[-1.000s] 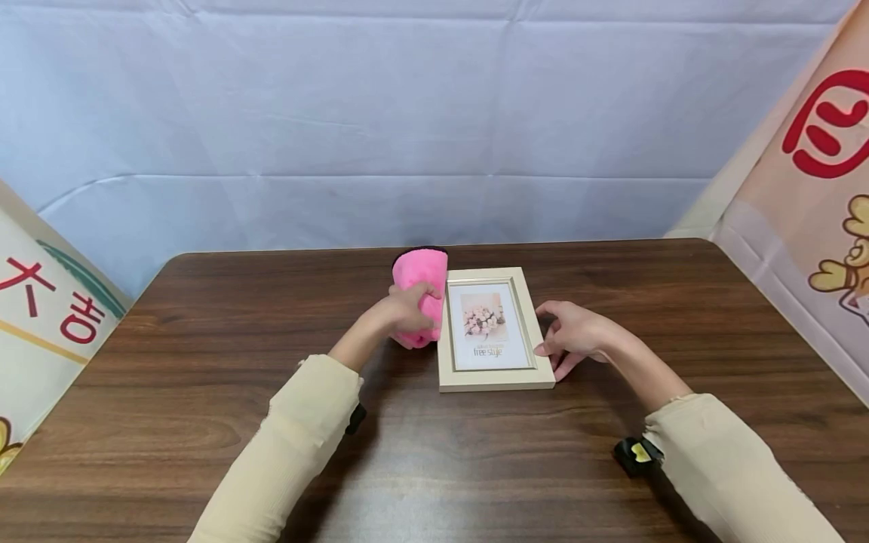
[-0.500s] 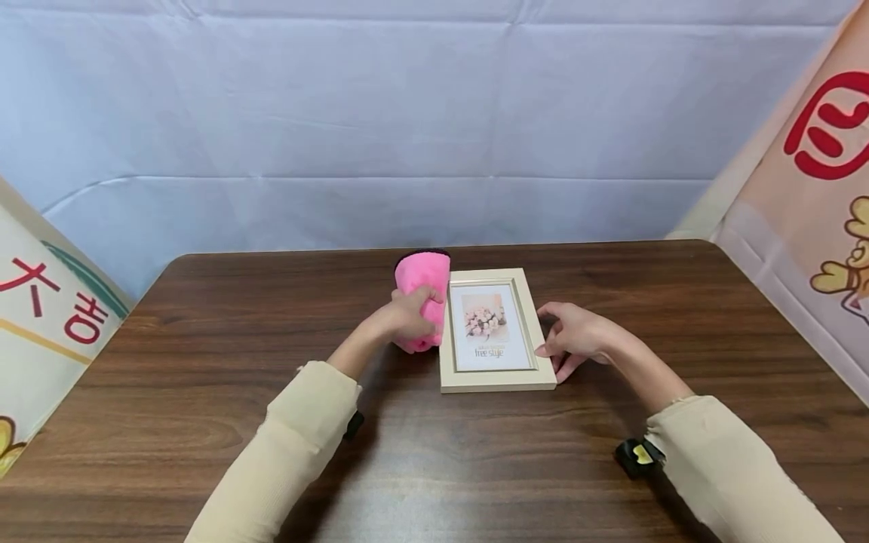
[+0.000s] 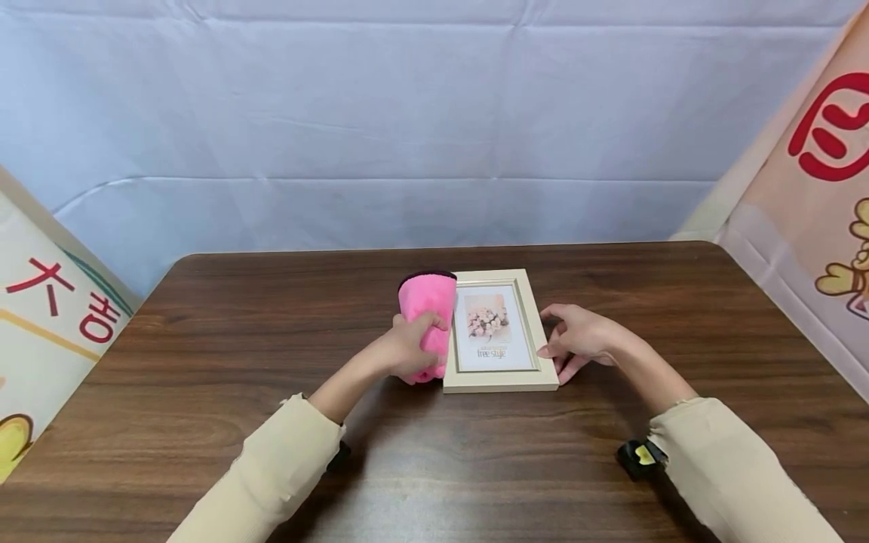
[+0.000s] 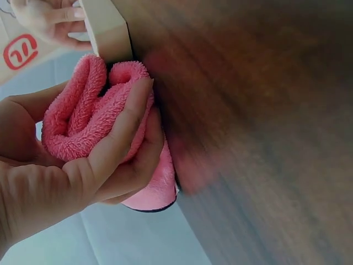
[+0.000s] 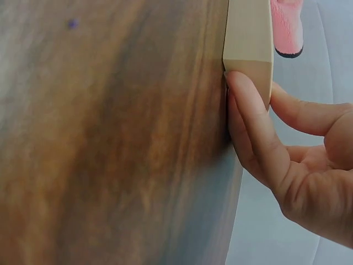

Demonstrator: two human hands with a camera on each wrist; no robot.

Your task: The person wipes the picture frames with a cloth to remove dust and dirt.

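through the head view i see the pink cloth (image 3: 428,292) bunched in the left hand (image 3: 409,345), thumb and fingers curled round it, its side pressed to the left edge of the picture frame (image 3: 502,381). what has just changed is the cloth: it has slid down along that edge, from beside the upper part towards the near corner, while the frame itself has hardly shifted on the desk (image 3: 434,467). i take this as a stroke down the frame's left side, with the lower stretch now being reached. the right hand (image 3: 580,337) pinches the opposite edge near its lower corner, thumb on top and fingers against the side, and i judge that this grip steadies the frame against the push. the frame lies face up between my two hands; i cannot tell how hard the cloth presses.
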